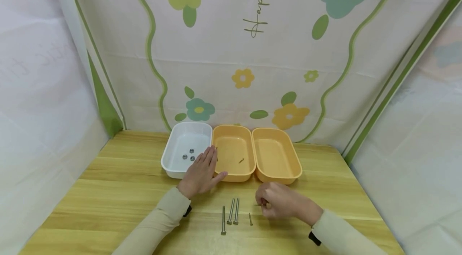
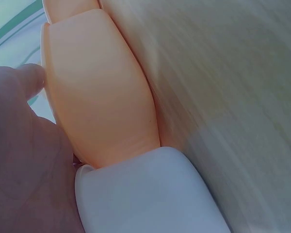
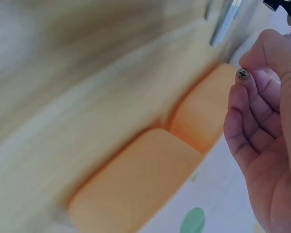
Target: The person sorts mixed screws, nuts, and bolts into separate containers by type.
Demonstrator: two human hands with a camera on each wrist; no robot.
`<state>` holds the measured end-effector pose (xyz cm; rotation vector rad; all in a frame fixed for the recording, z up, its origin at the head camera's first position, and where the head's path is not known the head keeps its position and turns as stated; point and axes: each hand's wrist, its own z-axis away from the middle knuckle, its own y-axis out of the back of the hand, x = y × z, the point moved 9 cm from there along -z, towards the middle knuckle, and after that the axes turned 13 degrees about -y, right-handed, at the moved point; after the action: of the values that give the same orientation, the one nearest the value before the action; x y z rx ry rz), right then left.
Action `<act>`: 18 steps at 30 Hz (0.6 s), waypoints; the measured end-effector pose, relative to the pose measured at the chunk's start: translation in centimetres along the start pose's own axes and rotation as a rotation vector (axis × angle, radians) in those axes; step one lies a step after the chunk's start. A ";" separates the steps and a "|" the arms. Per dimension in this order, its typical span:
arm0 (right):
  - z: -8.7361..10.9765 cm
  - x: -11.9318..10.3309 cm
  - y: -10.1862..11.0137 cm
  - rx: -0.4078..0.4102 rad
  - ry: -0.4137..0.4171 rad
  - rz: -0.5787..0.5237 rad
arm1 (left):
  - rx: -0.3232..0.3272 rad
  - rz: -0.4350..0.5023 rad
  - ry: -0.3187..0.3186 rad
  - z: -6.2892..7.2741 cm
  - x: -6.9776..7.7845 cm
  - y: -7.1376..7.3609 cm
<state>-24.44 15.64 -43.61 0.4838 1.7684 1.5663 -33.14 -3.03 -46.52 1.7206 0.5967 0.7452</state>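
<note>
My left hand (image 1: 202, 173) lies with straight fingers over the adjoining rims of the white tray (image 1: 177, 138) and the middle orange tray (image 1: 234, 146). Its thumb is spread along the orange tray's front rim. Between thumb and forefinger, my right hand (image 1: 279, 201) pinches a small cross-head screw (image 3: 242, 74); only its head shows in the right wrist view. That hand is over the table, just in front of the right orange tray (image 1: 276, 154). To its left lie a loose screw (image 1: 250, 219) and three long hex bolts (image 1: 223, 221).
Three nuts (image 1: 191, 151) are in the white tray, and a small screw (image 1: 241, 160) lies in the middle one. The trays stand side by side at the back of the wooden table (image 1: 108, 191), against a flowered cloth wall (image 1: 223, 46). Cloth also hangs at both sides.
</note>
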 end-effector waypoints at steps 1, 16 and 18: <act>-0.2 -0.2 0.3 0.008 0.010 0.006 | -0.006 -0.008 0.001 0.0 -0.1 -0.1; -2.9 -1.6 4.5 0.103 0.074 0.168 | -0.012 -0.010 0.005 0.0 0.2 0.4; -3.3 -1.7 5.0 0.117 0.072 0.171 | -0.020 -0.017 0.009 0.0 0.3 0.4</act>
<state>-26.55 13.11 -38.26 0.6575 1.9250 1.6194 -32.96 -2.95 -46.07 1.6929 0.6073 0.7448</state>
